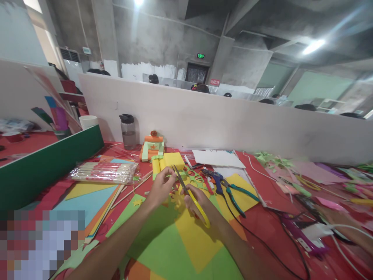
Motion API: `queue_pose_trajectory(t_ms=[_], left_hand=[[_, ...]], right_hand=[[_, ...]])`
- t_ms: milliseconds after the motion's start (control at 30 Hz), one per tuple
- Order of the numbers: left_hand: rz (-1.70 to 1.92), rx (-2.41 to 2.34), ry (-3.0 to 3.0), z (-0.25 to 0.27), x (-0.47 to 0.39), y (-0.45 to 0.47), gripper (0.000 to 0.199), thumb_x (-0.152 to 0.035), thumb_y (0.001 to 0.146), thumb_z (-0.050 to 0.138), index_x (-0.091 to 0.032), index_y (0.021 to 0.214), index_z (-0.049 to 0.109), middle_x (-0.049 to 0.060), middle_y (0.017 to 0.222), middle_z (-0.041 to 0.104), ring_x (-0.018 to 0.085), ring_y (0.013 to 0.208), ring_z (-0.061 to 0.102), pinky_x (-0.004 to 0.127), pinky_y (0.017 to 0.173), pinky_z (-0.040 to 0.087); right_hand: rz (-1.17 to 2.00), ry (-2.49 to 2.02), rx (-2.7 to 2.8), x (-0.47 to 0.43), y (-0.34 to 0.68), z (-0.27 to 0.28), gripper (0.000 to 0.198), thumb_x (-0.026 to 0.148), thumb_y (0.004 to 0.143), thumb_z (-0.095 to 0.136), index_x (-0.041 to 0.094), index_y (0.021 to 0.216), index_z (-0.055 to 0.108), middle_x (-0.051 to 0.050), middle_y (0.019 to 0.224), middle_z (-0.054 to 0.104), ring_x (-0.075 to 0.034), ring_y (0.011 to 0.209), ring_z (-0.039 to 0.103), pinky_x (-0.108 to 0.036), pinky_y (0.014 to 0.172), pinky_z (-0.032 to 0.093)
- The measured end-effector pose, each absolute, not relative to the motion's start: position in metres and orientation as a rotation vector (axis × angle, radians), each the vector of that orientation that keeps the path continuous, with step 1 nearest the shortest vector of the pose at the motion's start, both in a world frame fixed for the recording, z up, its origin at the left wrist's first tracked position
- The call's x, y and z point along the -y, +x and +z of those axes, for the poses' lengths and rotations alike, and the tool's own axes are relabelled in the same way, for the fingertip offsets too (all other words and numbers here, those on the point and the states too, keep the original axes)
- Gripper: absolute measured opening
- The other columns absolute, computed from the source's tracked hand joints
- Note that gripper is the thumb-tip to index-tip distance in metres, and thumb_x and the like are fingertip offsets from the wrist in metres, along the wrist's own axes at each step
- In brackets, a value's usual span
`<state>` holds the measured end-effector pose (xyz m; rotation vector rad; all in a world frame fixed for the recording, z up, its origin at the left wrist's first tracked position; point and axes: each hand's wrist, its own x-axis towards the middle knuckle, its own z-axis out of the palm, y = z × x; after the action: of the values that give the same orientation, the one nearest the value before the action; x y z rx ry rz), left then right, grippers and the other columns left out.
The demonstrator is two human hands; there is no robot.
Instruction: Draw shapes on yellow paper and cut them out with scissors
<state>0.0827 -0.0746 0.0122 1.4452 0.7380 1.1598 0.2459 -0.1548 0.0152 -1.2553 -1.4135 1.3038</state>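
Note:
My right hand [194, 200] grips a pair of scissors [199, 207] by its yellow handle, the dark blades pointing up and to the left, slightly apart. Just left of the blade tips, the thumb and fingers of my left hand [163, 186] are pinched together. Whatever they hold, if anything, is too small to make out. Beneath both hands lie green paper [154, 233] and yellow paper [199, 249], with small yellow cut-outs [176, 200] scattered over them. Behind my hands stand a yellow box [174, 160] and an orange and pale green paper model [154, 147].
Teal-handled pliers [237, 194] and a blue glue gun [217, 182] with a trailing cord lie right. A water bottle [128, 132] stands before the white partition [204, 116]. Wrapped sticks [103, 172] rest left. Another person's arm reaches in beside a purple power strip [304, 237].

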Motion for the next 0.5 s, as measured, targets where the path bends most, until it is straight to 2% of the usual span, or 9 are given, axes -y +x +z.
queue_pose_trajectory(t_ms=[500], left_hand=[[1.138,-0.762,1.432,0.0117,0.0756,0.0828,0.026,-0.043,0.088,0.058,-0.02,0.079,0.048,-0.006,0.065,0.051,0.01,0.056,0.054,0.021,0.054,0.043]], right_hand=[[1.315,-1.228,1.409,0.1535,0.2457,0.0124,0.042,0.061,0.081,0.069,0.023,0.094,0.057,0.005,0.064,0.048,-0.009,0.048,0.042,-0.018,0.043,0.034]])
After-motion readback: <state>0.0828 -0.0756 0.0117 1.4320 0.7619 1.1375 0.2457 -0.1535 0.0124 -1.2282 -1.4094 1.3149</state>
